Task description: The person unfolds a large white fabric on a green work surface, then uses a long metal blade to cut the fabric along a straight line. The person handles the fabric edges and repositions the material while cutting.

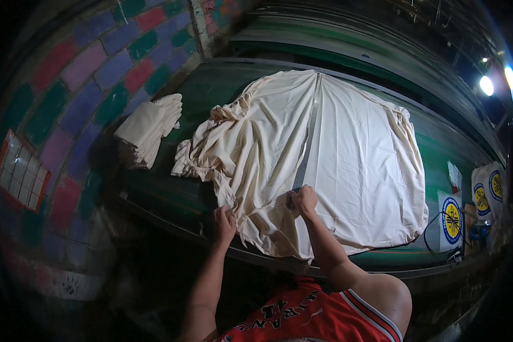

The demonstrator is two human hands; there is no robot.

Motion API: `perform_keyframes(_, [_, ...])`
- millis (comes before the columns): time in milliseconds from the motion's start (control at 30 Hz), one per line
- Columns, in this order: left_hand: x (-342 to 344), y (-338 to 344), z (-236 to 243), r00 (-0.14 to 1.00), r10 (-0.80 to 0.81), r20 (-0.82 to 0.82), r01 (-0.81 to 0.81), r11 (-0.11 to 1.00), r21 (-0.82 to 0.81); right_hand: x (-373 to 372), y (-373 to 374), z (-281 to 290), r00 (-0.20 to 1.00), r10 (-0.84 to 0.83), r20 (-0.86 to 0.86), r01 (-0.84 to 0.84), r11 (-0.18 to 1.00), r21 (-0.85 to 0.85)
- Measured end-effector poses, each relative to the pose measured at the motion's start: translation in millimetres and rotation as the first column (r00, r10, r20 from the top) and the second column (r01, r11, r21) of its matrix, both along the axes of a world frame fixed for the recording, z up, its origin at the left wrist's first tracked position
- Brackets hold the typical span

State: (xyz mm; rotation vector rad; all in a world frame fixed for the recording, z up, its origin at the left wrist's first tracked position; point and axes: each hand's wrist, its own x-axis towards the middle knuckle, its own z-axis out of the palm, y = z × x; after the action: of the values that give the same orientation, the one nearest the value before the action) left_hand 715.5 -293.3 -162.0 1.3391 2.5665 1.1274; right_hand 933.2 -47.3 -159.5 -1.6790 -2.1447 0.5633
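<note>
A large cream cloth (pixel 370 171) covers much of a green-topped table (pixel 154 191). Its right part lies fairly flat, while the left part is bunched into folds. Between the two parts runs a long, narrow grey strip (pixel 306 166), from the far edge toward me. My left hand (pixel 225 226) is closed on the cloth's near left edge, pinching it. At the near end of the strip, my right hand (pixel 304 200) is closed over the cloth. A small dark thing shows at its fingers, too hidden to name.
A folded stack of cream cloth (pixel 148 128) sits at the table's left end, near a painted block wall (pixel 91 74). Toward the right end lie a sheet with a round blue and yellow emblem (pixel 451 219) and a black cable (pixel 430 236). Another long table (pixel 325 40) stands behind.
</note>
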Motion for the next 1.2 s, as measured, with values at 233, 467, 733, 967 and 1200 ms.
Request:
perform_keyframes(233, [-7,-11,-4,0.996,-0.065,0.068,0.069,0.996,-0.061,-9,6,32,0.997,-0.083,0.005,0.081,0.962,-0.262])
perform_keyframes(467, [-21,-18,-13,0.988,-0.116,0.098,0.118,0.993,-0.017,-11,7,19,0.957,-0.246,-0.150,0.180,0.917,-0.355])
perform_keyframes(733, [-36,-26,-27,0.795,-0.145,0.590,0.090,0.989,0.122,11,-23,11,0.832,-0.429,-0.352,0.219,0.837,-0.502])
perform_keyframes(967, [-122,-7,-8,0.412,-0.252,0.876,0.326,0.938,0.116,3,-150,57,0.639,-0.577,-0.510,0.335,0.805,-0.490])
perform_keyframes(1200, [-205,67,18,0.831,-0.543,0.121,0.506,0.828,0.242,-66,-275,49,0.648,-0.541,-0.536,0.446,0.840,-0.309])
